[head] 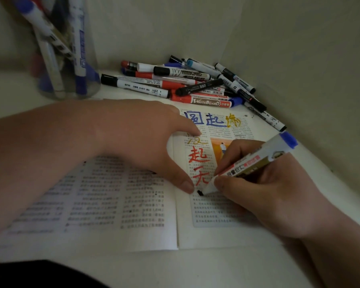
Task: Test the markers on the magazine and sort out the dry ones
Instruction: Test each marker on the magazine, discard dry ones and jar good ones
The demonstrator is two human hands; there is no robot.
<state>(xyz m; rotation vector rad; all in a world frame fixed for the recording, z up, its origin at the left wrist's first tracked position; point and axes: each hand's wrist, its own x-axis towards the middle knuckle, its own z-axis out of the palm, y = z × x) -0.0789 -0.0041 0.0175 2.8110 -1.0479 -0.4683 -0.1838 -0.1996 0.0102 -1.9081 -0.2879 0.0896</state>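
Mid-test: right hand (279, 194) grips blue-capped marker (252, 163), tip on magazine (112, 204); left hand (137, 138) presses page flat. Several colour marks written; marker pile (195, 88) probably untested.

Two bare hands in shot: the left hand (146, 140), soft and blurred, and the right hand (258, 183), sharper, each on a bare forearm (40, 152). The left thumbnail (188, 186) is trimmed short. A black patch (40, 273) sits bottom-left, possibly clothing; can't tell.
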